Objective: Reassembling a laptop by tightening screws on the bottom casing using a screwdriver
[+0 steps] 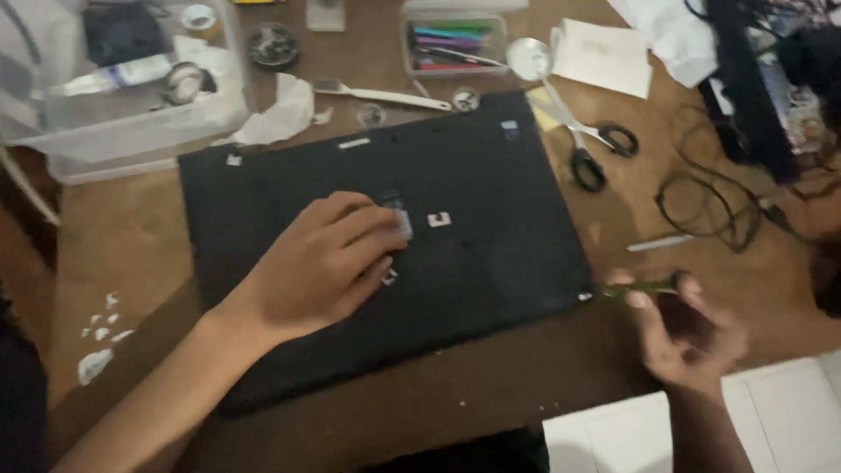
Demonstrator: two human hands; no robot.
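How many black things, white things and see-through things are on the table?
Black: 3 – laptop, tangled cable, scissors handles
White: 2 – paper sheet, crumpled tissue
See-through: 2 – big tub, marker box
Total: 7

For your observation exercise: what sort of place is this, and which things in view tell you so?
Probably a home desk used for repair or craft work: a closed black laptop lies under the left hand, with scissors, tangled cables and a clear plastic storage box around it.
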